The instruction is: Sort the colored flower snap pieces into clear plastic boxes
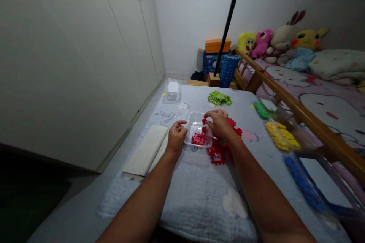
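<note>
Evidently mid-loading. Steadies tub (195, 126) with left hand (176, 133), fingers curled, thumb and forefinger nipping its near wall. Pinches red piece (204, 121) in right hand (219, 123), just over tub's far side. Shows a few reds (198, 139) inside tub, between the hands; pile (217, 155) beneath right wrist. Calls next for release inside the rim, tub kept steady.

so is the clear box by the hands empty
Not empty: the lidless clear box holds a few red pieces; most lie outside, beside it.
</note>
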A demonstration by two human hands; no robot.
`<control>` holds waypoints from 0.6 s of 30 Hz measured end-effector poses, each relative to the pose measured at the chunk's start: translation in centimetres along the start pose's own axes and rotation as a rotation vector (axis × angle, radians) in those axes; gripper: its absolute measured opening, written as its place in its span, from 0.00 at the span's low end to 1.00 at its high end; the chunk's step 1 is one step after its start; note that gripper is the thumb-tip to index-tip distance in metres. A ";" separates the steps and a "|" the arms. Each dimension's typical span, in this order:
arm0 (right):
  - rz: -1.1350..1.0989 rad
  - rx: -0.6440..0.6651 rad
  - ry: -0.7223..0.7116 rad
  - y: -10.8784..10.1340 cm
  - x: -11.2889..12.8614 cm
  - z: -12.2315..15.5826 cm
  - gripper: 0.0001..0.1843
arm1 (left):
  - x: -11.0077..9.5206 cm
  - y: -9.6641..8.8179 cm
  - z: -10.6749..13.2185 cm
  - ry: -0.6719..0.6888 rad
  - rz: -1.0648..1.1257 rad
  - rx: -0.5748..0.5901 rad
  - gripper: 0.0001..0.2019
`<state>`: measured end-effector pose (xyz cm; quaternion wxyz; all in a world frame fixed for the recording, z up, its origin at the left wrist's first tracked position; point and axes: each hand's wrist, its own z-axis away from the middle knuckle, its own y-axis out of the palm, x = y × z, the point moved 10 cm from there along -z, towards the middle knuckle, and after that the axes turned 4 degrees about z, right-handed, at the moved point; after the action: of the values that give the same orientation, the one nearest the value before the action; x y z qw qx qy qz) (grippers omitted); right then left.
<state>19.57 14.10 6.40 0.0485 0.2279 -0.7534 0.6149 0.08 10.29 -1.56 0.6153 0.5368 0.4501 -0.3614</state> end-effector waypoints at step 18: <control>0.203 0.388 0.230 0.0 -9.2 1.5 0.05 | -0.4 0.1 0.2 -0.010 -0.021 0.000 0.19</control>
<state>28.13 15.25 2.77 0.0274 0.0845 -0.6297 0.7717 0.04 10.10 -1.17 0.6138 0.5303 0.4524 -0.3705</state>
